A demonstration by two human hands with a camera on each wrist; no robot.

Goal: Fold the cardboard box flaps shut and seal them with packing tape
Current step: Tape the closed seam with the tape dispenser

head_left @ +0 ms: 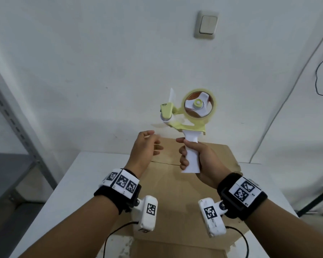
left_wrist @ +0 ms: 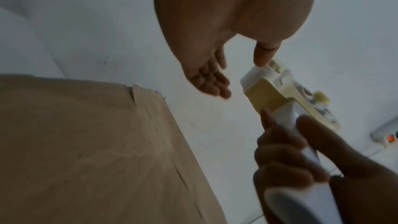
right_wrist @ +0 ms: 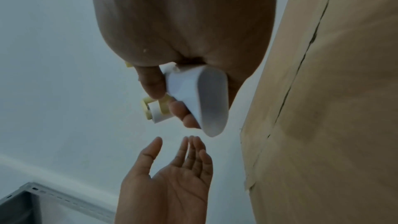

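The brown cardboard box (head_left: 185, 183) sits with its top flaps folded flat, their seam showing as a thin dark line. Above it, held upright, a yellow-and-white tape dispenser (head_left: 189, 118) carries a clear roll.

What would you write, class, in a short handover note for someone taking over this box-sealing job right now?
Right hand: grips the tape dispenser by its white handle, raised above the box.
Left hand: open, holding nothing, reaching toward the dispenser's front end.
Cardboard box: on the white table, top flaps folded flat, seam visible.
Done: flaps shut.
Left: no tape visible on the seam; tape it down.
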